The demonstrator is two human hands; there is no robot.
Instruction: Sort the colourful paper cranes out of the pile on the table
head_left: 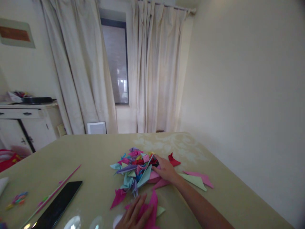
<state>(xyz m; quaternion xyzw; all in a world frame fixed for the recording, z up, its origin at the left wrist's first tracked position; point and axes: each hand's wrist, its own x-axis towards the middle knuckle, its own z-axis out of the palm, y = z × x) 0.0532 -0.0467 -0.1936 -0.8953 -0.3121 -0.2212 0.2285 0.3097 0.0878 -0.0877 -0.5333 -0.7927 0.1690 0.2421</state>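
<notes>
A heap of folded paper origami (135, 165) in many colours lies on the table. My right hand (165, 170) reaches into its right side, thumb and fingers apart, touching pink folded paper (154, 176); its fingertips are partly hidden among the pieces. Nearer the camera, my left hand (134, 213) rests with fingers spread on a magenta folded paper piece (153, 203). A pale green paper tip sticks out beside that piece. Another magenta origami piece (118, 197) lies just beyond my left hand.
Right of the heap lie a red origami piece (173, 159), a pale green paper (194, 180) and a pink one (202, 178). On the left are a black phone-like slab (58, 203), a thin pink stick (59, 186) and small coloured bits (17, 199). A wall borders the table's right.
</notes>
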